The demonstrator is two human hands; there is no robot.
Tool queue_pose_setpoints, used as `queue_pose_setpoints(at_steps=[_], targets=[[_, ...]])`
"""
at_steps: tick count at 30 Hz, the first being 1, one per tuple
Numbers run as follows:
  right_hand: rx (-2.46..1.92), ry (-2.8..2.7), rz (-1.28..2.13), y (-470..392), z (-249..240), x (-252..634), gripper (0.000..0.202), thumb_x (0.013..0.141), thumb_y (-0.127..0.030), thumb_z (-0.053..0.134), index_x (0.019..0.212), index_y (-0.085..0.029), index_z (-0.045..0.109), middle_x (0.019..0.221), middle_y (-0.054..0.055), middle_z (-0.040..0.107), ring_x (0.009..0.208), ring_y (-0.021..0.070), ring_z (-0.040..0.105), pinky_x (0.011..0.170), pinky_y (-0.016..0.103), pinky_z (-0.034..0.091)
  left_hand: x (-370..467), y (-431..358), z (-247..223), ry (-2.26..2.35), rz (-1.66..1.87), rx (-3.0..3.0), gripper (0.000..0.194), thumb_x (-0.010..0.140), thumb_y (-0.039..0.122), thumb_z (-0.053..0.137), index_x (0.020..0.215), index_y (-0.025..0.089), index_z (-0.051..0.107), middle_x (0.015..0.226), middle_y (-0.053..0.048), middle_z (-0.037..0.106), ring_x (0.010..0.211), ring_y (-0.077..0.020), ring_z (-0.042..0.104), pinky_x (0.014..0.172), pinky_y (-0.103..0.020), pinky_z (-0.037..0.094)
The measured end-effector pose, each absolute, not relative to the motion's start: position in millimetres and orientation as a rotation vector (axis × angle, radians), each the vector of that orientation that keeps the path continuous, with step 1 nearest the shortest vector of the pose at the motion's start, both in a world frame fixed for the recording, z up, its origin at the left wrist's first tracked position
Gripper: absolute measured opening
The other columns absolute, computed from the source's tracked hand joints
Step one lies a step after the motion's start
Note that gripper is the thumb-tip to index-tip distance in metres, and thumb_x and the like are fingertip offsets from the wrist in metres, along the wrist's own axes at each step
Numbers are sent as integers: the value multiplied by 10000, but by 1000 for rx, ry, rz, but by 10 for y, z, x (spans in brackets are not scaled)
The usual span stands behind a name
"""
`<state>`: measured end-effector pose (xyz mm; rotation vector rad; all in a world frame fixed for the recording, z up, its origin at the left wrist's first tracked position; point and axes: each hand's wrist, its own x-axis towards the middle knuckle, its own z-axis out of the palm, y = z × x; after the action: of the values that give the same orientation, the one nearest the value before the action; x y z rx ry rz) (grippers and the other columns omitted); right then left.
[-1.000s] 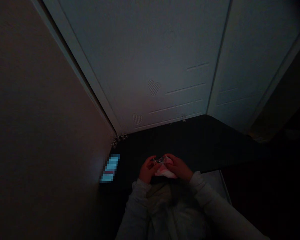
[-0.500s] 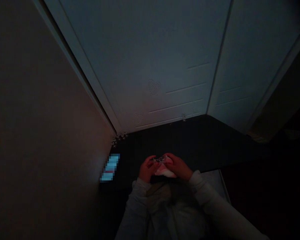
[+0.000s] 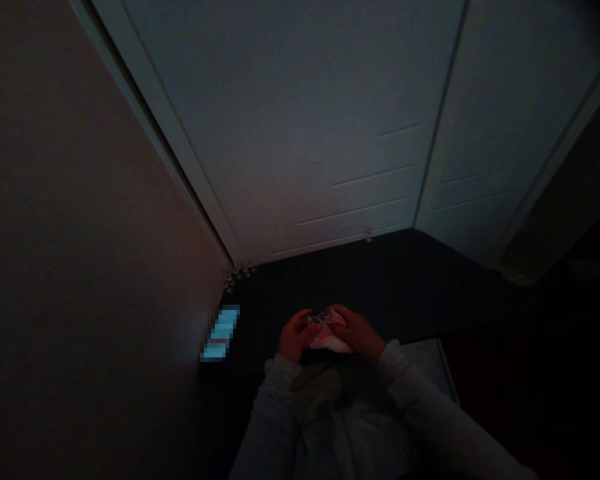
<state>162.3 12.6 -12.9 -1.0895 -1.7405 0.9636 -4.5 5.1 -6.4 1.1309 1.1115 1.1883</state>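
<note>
The view is very dim. My left hand (image 3: 295, 335) has its fingers closed on the left end of a small shiny, clear or metallic piece (image 3: 319, 319). Opposite it, my right hand (image 3: 356, 331) grips a pink and white cloth (image 3: 333, 341), which hangs below the fingers, and meets the right end of the shiny piece. Both hands are close together above the near edge of a dark table. What exactly the shiny piece is cannot be made out.
Several small shiny pieces (image 3: 237, 275) stand in the left back corner of the dark table (image 3: 380, 287). Another small piece (image 3: 369, 235) is at the back edge. A lit, pixelated screen (image 3: 221, 333) lies at the left, beside the wall. White panels rise behind.
The shiny piece between my hands is tilted slightly differently, and the cloth has shifted a little. Both hands stay in nearly the same place.
</note>
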Motion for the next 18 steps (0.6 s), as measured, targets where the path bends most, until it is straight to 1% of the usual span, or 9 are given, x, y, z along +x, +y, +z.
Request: queue_pose_setpoints(at_steps=[8,18], targets=[[-1080,-1744,953,137,-153,1626,352,669,-185,462,1019,-181,496,902,32,582,785,157,540,707,272,424,-66,60,-69,1165,1209,1160,430,534,298,673,923,143,574,810,-55,591,703,-145,552,606,-238,439],[-1084,-1709,972,142,-165,1628,372,675,-207,468,1046,-181,485,925,34,579,797,156,546,717,273,428,-55,65,-87,1111,1250,1145,432,533,260,675,934,163,545,800,-43,595,732,-148,557,659,-259,441]])
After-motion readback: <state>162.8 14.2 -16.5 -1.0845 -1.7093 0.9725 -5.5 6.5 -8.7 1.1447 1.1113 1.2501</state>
